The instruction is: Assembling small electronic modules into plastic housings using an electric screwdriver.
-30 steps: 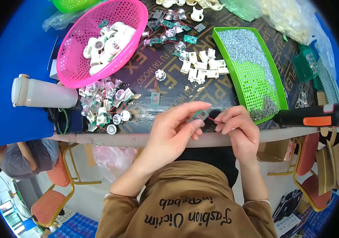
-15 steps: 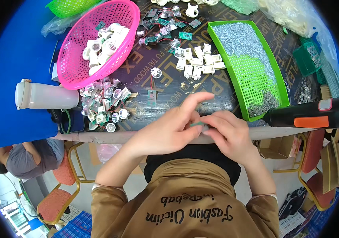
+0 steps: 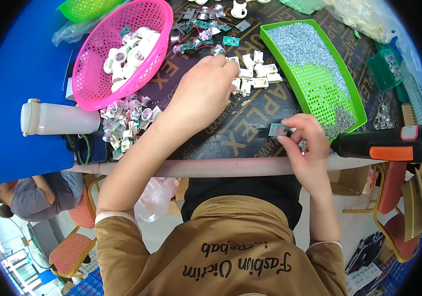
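My left hand [image 3: 205,91] reaches over the left side of a pile of small white plastic housings [image 3: 260,70]. Its fingers bend down among them and the fingertips are hidden, so I cannot see whether it grips one. Near the table's front edge, my right hand [image 3: 310,143] pinches a small green circuit board [image 3: 278,129] between thumb and fingers. A clear, shiny lens piece [image 3: 303,145] shows against that palm. More circuit boards with wired lenses [image 3: 205,34] lie beyond the left hand. Another heap of lens assemblies [image 3: 124,121] sits left of the left forearm.
A pink basket [image 3: 83,81] with white round parts stands at the left, beside a white bottle [image 3: 60,117]. At the right is a green tray [image 3: 314,91] of small metal screws and springs. A black-and-orange tool [image 3: 383,143] lies at the right front edge.
My hands have parted. The left has moved up and left to the white housings; the right has shifted right and up, holding the circuit board. The lone wired lens and board are now covered by my left arm.
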A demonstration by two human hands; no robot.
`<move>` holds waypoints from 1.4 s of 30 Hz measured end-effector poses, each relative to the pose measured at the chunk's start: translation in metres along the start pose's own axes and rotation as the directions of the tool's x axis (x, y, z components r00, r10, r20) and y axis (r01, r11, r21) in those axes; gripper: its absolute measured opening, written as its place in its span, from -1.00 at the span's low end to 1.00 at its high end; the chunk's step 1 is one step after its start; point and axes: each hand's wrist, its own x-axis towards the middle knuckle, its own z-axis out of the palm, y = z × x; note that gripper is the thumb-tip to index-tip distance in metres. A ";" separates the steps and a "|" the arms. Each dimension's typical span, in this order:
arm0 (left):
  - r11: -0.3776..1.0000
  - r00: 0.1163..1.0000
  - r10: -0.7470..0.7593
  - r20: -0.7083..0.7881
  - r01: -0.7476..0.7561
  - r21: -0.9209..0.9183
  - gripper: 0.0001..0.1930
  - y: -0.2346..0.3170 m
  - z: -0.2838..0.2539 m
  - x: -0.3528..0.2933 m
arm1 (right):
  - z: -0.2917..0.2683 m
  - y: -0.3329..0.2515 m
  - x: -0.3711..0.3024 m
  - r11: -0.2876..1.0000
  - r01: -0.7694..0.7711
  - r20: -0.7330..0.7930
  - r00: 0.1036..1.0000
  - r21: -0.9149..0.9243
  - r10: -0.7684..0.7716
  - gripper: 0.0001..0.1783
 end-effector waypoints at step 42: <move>0.886 0.976 -0.208 -0.069 0.158 -0.436 -0.74 0.045 0.030 -0.091 | 0.025 -0.019 0.010 0.970 0.094 0.336 0.942 -0.226 -0.013 -0.75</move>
